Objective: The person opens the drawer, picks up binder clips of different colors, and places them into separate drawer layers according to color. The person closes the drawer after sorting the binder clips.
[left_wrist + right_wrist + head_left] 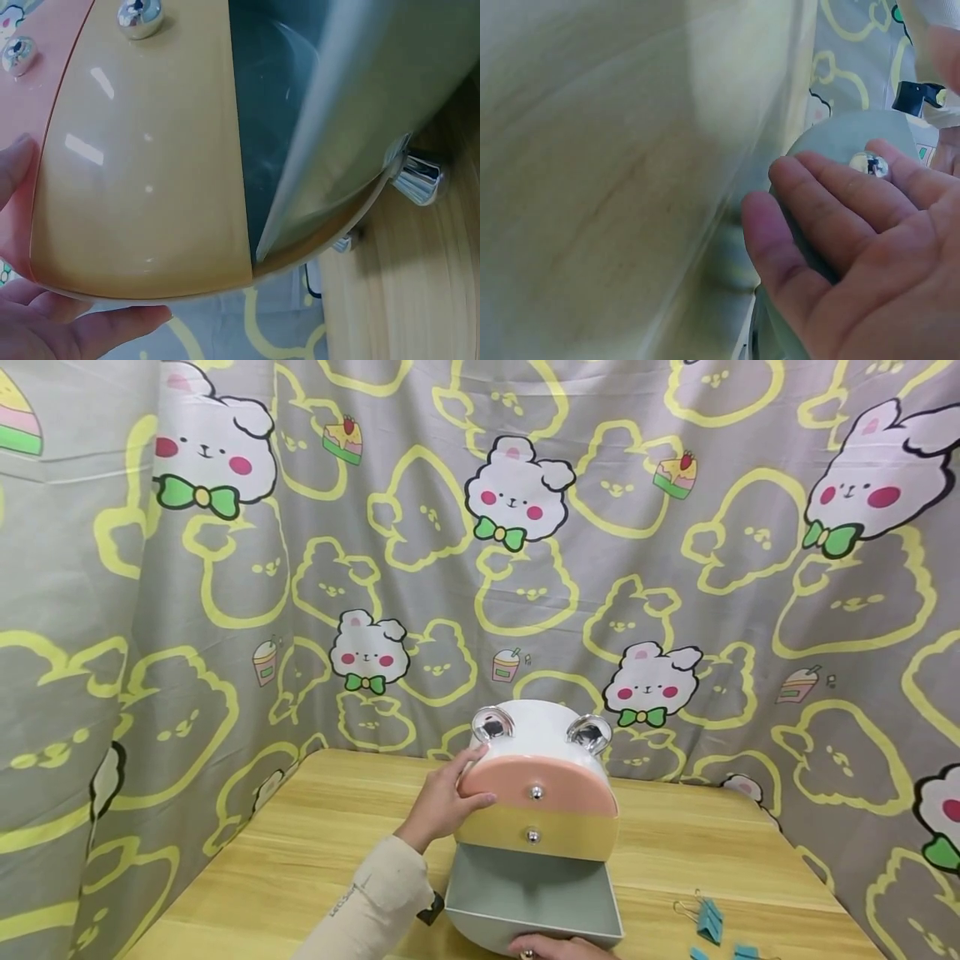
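A small three-drawer box (536, 781) with a white top and two silvery, ear-like rings stands on the table. Its upper drawer front is pink, the middle one yellow; both are closed. The green bottom drawer (540, 885) is pulled out, its visible inside bare. My left hand (447, 797) holds the box's left side, thumb on the pink front, fingers around the outer wall. Against the drawer's front lies my right hand (562, 946), with fingers mostly straight. In the right wrist view the silver knob (869, 164) shows between two of those fingers.
Several teal binder clips (708, 920) lie on the wooden table (712, 852) at the right front. Patterned grey curtains (427, 585) hang behind the table and at both sides. A small black object (431, 908) shows beside the left sleeve.
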Demonstrator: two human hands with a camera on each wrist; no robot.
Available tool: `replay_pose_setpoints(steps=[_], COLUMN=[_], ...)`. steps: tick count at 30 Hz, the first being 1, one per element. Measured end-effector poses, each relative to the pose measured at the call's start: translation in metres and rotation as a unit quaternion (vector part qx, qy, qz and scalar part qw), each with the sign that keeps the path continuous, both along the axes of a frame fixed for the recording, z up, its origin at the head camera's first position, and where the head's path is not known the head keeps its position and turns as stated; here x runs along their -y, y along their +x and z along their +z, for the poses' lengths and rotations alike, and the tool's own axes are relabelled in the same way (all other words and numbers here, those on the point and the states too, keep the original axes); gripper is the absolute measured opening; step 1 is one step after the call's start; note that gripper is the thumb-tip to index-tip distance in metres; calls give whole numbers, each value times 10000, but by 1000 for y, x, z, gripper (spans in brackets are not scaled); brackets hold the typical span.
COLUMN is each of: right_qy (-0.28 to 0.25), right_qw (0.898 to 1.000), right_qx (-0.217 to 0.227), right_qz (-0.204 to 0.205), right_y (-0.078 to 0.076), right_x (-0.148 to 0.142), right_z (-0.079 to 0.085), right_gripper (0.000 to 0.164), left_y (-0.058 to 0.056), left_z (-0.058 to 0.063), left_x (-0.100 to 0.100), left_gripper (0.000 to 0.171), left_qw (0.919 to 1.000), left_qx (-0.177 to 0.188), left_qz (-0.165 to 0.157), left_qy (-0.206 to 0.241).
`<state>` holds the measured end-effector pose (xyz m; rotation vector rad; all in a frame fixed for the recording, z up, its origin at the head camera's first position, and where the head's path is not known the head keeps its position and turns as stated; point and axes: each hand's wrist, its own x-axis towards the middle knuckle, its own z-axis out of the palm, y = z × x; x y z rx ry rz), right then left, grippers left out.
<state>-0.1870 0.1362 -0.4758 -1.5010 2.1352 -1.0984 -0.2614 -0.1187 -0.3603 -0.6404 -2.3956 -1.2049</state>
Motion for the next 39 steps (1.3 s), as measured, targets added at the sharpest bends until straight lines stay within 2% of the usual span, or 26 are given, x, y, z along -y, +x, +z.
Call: replay_pose_setpoints(steps=[2, 4, 5, 6, 8, 9, 10, 11, 12, 14, 15, 17, 18, 19, 22, 24, 25, 27, 29, 31, 33, 35, 38, 39], right_qy=[-374, -601, -709, -745, -527, -326, -111, 91, 335, 483, 406, 17, -186, -417, -840, -822, -715, -306, 278, 852, 1211, 1484, 1906, 1976], right_qw=[9938, 9794, 9730, 9733, 9891, 9936, 9960, 9963, 9950, 9968, 9968, 9954, 9955, 9931, 9934, 9897, 9864, 9726, 9504, 9266, 9101, 8988, 8896, 8893], right_qx=[880, 1559, 1705, 1579, 681, 273, -208, -339, -675, 111, 331, 827, 861, 1079, 707, 590, 449, 210, -122, -304, -191, -64, 281, 425], right_qz=[559, 1137, 1384, 1488, 1198, 1048, 867, 789, 663, 619, 606, 472, 339, 182, -332, -1012, -1408, -2294, -3097, -3649, -3959, -4124, -4141, -4102], right_y=[-3, -4, -4, -2, 7, 12, 16, 20, 23, 25, 24, 20, 18, 15, 5, 2, -1, -5, -9, -15, -23, -35, -62, -73], right_x=[0, 0, -1, -1, -2, -3, -5, -8, -12, -22, -29, -47, -57, -68, -99, -116, -123, -137, -150, -162, -175, -193, -235, -252], right_z=[-3, -4, -4, 0, 12, 20, 28, 38, 47, 59, 63, 67, 68, 69, 69, 69, 69, 71, 71, 70, 63, 47, 5, -12], right_gripper=[35, 40, 42, 43, 40, 38, 33, 29, 24, 18, 17, 15, 14, 13, 17, 15, 12, 5, 14, 28, 39, 48, 58, 61], left_y=[0, 0, -1, -1, -1, -1, -1, -2, -2, -2, -2, -2, -2, -2, -2, -3, -3, -4, -5, -5, -4, -3, -1, -1], left_z=[0, 0, 0, 0, 2, 3, 4, 5, 7, 10, 11, 12, 12, 12, 12, 12, 11, 11, 10, 11, 11, 11, 11, 11], left_x=[1, 2, 2, 3, 4, 4, 5, 5, 5, 5, 6, 6, 6, 7, 7, 8, 9, 10, 11, 12, 13, 13, 13, 12], left_gripper=[70, 70, 71, 71, 71, 71, 69, 68, 65, 61, 57, 52, 50, 48, 45, 43, 43, 42, 42, 41, 40, 39, 38, 38], left_qw=[10000, 9999, 9999, 9998, 9997, 9996, 9995, 9994, 9993, 9990, 9988, 9983, 9979, 9976, 9967, 9963, 9962, 9961, 9961, 9962, 9960, 9957, 9954, 9953], left_qx=[35, 73, 118, 148, 204, 227, 232, 252, 271, 294, 322, 405, 443, 474, 528, 511, 488, 453, 400, 357, 337, 334, 335, 327], left_qz=[31, 36, 37, 35, 11, -11, -36, -61, -91, -136, -154, -161, -168, -176, -255, -307, -316, -327, -323, -341, -394, -438, -466, -468], left_qy=[-52, -85, -88, -107, -141, -161, -198, -224, -245, -307, -337, -399, -435, -475, -564, -621, -649, -686, -712, -715, -727, -739, -768, -782])
